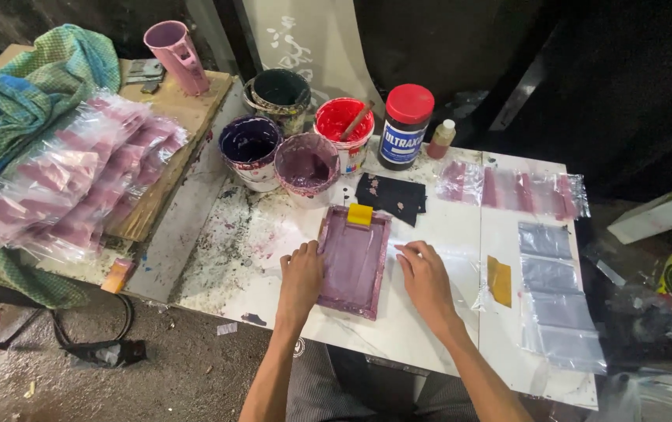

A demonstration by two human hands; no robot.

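Note:
A small purple-stained printing screen frame (354, 259) lies flat on the white table (437, 234). A yellow squeegee (360, 214) rests at the frame's far end. My left hand (301, 278) presses flat against the frame's left edge. My right hand (423, 278) lies on the table at the frame's right edge, fingers touching a clear plastic bag (461, 266) spread beside it. Neither hand grips anything.
Paint tubs stand at the back: dark purple (249, 151), mauve (307, 168), red with a stick (344, 129), dark green (281, 95), plus a red-lidded jar (405, 125). A black cloth (390, 197) lies behind the frame. Printed bags pile left (78, 180); blank bags (555, 301) lie right.

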